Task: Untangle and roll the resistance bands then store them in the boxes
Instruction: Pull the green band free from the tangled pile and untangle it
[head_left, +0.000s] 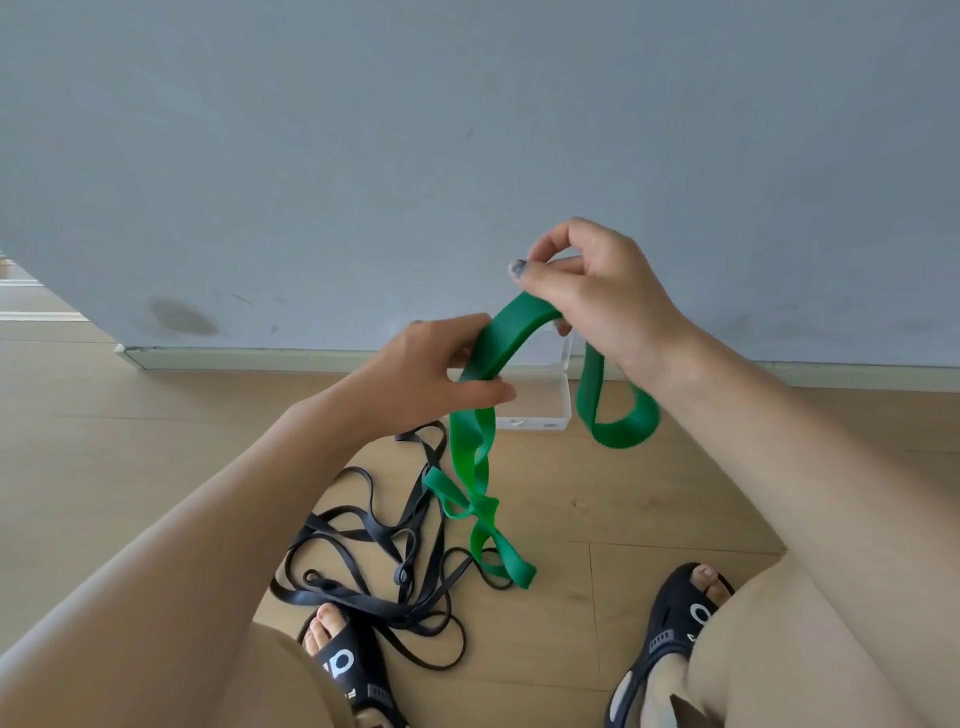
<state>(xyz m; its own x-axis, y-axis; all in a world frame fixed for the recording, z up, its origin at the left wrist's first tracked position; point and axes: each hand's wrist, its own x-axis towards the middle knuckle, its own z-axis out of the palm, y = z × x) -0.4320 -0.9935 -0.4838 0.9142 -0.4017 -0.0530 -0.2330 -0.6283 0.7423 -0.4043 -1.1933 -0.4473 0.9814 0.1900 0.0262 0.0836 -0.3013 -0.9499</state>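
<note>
A wide green resistance band (506, 340) stretches between both hands above the floor. My left hand (436, 371) grips it between thumb and curled fingers, and a twisted, knotted length of the same band hangs down from that hand to the floor. My right hand (592, 291) holds the band higher up, fingers curled round it, with a loop dangling beneath the wrist. A tangle of thin black bands (374, 551) lies on the floor by my left foot. A clear plastic box (540, 405) sits by the wall, partly hidden behind the band.
A grey wall with a pale skirting board (234, 357) runs across just beyond the box. The floor is light wood planks (597, 499). My feet in black sandals (670, 623) stand at the bottom, the left one touching the black tangle.
</note>
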